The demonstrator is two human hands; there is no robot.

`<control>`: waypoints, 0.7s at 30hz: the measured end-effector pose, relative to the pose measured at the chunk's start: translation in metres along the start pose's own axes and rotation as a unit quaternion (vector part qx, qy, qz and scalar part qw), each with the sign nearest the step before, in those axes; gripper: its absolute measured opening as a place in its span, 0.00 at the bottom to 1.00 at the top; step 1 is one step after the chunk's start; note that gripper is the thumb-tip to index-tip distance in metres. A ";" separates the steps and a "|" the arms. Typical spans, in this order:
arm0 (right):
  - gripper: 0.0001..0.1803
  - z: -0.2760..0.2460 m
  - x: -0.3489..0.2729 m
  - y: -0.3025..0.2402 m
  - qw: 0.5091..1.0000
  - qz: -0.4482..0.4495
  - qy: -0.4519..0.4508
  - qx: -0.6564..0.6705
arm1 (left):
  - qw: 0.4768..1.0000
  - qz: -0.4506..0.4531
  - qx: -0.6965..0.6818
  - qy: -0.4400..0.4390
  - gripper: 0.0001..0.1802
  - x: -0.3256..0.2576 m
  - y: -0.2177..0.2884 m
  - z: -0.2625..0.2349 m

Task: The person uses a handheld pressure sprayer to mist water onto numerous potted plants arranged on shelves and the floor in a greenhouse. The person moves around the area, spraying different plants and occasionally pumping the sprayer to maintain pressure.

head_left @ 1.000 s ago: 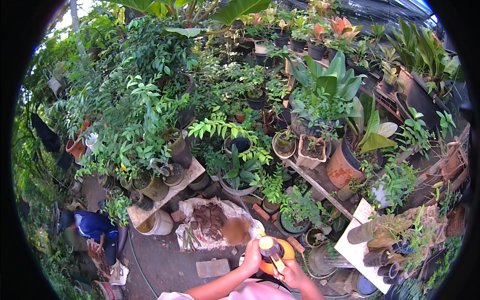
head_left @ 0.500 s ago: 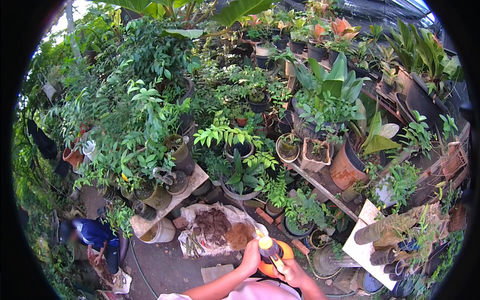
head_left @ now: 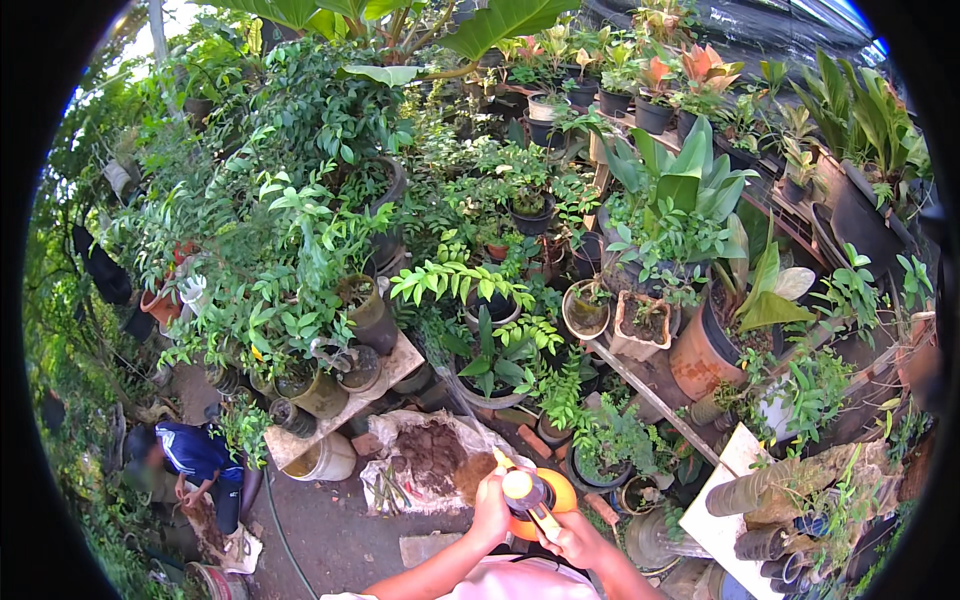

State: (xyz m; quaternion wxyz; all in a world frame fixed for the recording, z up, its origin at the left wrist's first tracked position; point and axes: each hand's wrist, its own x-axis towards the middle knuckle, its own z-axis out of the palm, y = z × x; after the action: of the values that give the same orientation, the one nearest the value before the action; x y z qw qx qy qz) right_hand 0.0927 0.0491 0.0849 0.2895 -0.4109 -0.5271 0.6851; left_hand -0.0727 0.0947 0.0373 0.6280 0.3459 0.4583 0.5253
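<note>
Orange plastic pump sprayer bottle sits low centre of the frame, probably heavy with liquid, rigid, slick; best gripped by neck and handle. Left hand wraps its neck closed; right hand clasps its yellow trigger handle.

Both forearms reach in from below — left hand and right hand curled closed, close together.
</note>
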 end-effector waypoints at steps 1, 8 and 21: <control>0.20 -0.006 0.001 -0.002 1.000 0.002 -0.008 -0.003 | 1.000 0.009 -0.024 -0.001 0.28 0.002 0.000 0.003; 0.22 -0.043 0.001 -0.006 0.999 -0.011 -0.048 -0.011 | 0.999 -0.012 -0.019 0.050 0.27 0.007 -0.007 0.030; 0.25 -0.074 -0.008 -0.012 0.998 -0.062 0.010 -0.006 | 0.999 0.010 0.033 -0.023 0.26 0.043 -0.008 0.074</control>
State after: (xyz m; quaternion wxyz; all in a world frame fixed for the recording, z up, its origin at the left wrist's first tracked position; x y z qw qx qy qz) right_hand 0.1603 0.0814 0.0904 0.3344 -0.3862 -0.5526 0.6585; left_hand 0.0007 0.1383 0.0464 0.6218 0.3826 0.4571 0.5080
